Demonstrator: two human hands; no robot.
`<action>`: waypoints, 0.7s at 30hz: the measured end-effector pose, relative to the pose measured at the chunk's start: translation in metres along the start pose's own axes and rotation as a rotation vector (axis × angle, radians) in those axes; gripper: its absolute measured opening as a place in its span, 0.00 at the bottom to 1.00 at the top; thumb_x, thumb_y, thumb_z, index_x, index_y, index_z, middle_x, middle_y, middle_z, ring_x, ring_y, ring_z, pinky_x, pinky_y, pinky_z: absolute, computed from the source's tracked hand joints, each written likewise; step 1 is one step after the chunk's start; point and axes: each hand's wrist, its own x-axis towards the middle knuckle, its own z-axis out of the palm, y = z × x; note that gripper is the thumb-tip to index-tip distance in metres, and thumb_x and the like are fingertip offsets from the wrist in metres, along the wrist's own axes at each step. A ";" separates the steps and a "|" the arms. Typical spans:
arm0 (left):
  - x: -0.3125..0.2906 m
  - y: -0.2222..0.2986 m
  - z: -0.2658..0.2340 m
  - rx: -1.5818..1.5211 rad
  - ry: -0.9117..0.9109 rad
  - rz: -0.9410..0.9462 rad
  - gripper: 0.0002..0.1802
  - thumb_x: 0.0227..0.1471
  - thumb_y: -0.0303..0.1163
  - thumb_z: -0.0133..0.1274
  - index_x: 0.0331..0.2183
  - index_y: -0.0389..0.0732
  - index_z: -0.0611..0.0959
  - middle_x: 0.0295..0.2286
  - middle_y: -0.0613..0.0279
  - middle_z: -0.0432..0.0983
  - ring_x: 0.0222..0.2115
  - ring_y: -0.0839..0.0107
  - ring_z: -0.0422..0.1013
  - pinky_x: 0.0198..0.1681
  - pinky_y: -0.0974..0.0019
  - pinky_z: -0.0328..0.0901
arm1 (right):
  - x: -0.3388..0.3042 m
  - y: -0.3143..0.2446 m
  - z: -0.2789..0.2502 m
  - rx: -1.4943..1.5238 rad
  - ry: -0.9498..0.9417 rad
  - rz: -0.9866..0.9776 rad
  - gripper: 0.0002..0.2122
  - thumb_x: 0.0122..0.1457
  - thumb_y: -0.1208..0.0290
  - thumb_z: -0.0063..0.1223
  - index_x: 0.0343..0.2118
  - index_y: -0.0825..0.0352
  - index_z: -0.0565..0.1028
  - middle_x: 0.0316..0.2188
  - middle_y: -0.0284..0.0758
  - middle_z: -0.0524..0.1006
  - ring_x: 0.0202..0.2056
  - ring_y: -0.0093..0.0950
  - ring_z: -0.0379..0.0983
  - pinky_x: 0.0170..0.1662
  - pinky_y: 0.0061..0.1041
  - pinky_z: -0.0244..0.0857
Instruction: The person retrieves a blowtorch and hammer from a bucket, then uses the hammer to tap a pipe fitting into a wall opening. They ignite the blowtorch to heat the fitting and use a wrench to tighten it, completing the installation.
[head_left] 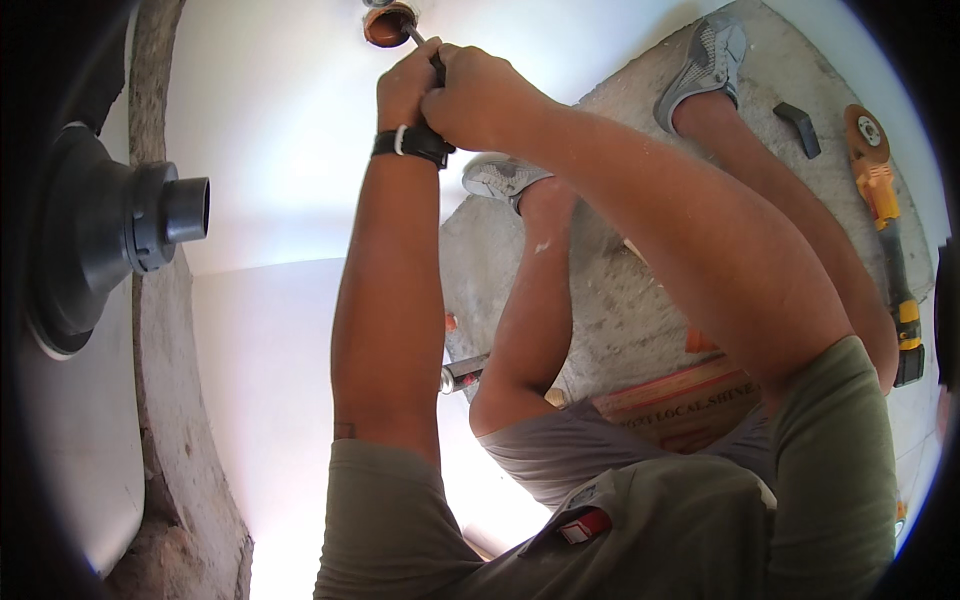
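At the top, a round hole with an orange-brown pipe end (388,27) opens in the white wall. A slim metal shaft (413,35) reaches its right edge and runs back to a dark handle (438,68), like a screwdriver's. My left hand (405,88), with a black watch at the wrist, is closed around the tool just short of the hole. Against it, my right hand (482,98) is closed on the handle too. The fingers hide most of the handle, and I cannot tell how far the tip goes in.
On the left stands a black conical plastic fitting (95,235). An orange and black angle grinder (880,195) lies at the right on the grey floor (640,200), near a black angled piece (797,128). A spray can (463,375) and printed cardboard (680,400) lie by my legs.
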 end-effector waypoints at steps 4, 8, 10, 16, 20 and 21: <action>-0.013 0.001 0.017 -0.284 0.206 -0.209 0.14 0.53 0.37 0.63 0.31 0.33 0.85 0.23 0.66 0.79 0.23 0.77 0.72 0.25 0.71 0.66 | -0.003 0.004 -0.011 -0.109 -0.073 -0.053 0.24 0.53 0.72 0.47 0.54 0.76 0.68 0.37 0.52 0.80 0.40 0.43 0.80 0.44 0.35 0.74; -0.025 0.006 0.017 -0.522 0.106 -0.202 0.13 0.55 0.38 0.62 0.33 0.36 0.85 0.23 0.67 0.78 0.23 0.79 0.72 0.26 0.72 0.66 | -0.004 -0.001 -0.008 -0.184 -0.057 -0.073 0.24 0.55 0.72 0.48 0.56 0.77 0.66 0.36 0.53 0.80 0.38 0.42 0.81 0.42 0.34 0.75; -0.030 0.004 0.018 -0.539 0.135 -0.185 0.14 0.55 0.37 0.61 0.34 0.35 0.85 0.24 0.67 0.78 0.23 0.79 0.71 0.26 0.72 0.66 | -0.005 -0.003 -0.008 -0.238 -0.072 -0.067 0.25 0.56 0.73 0.48 0.56 0.77 0.65 0.35 0.53 0.80 0.37 0.41 0.81 0.40 0.33 0.75; -0.032 0.000 0.024 -0.249 0.197 -0.011 0.14 0.55 0.37 0.61 0.34 0.34 0.85 0.24 0.68 0.78 0.23 0.78 0.69 0.27 0.70 0.65 | -0.007 0.009 -0.015 -0.213 -0.115 -0.124 0.26 0.55 0.74 0.49 0.57 0.79 0.64 0.35 0.54 0.80 0.36 0.43 0.81 0.39 0.34 0.75; -0.035 0.004 0.033 -0.261 0.302 -0.152 0.13 0.56 0.37 0.59 0.31 0.36 0.85 0.24 0.67 0.78 0.24 0.77 0.70 0.28 0.69 0.65 | -0.007 0.017 -0.019 -0.241 -0.080 -0.208 0.26 0.54 0.76 0.49 0.58 0.78 0.63 0.34 0.55 0.80 0.35 0.44 0.81 0.39 0.36 0.75; -0.037 0.006 0.035 -0.268 0.299 -0.129 0.13 0.57 0.37 0.58 0.31 0.36 0.84 0.24 0.66 0.78 0.24 0.76 0.70 0.28 0.69 0.65 | -0.007 0.019 -0.022 -0.237 -0.086 -0.254 0.26 0.54 0.76 0.49 0.57 0.79 0.63 0.35 0.55 0.80 0.36 0.44 0.81 0.40 0.36 0.75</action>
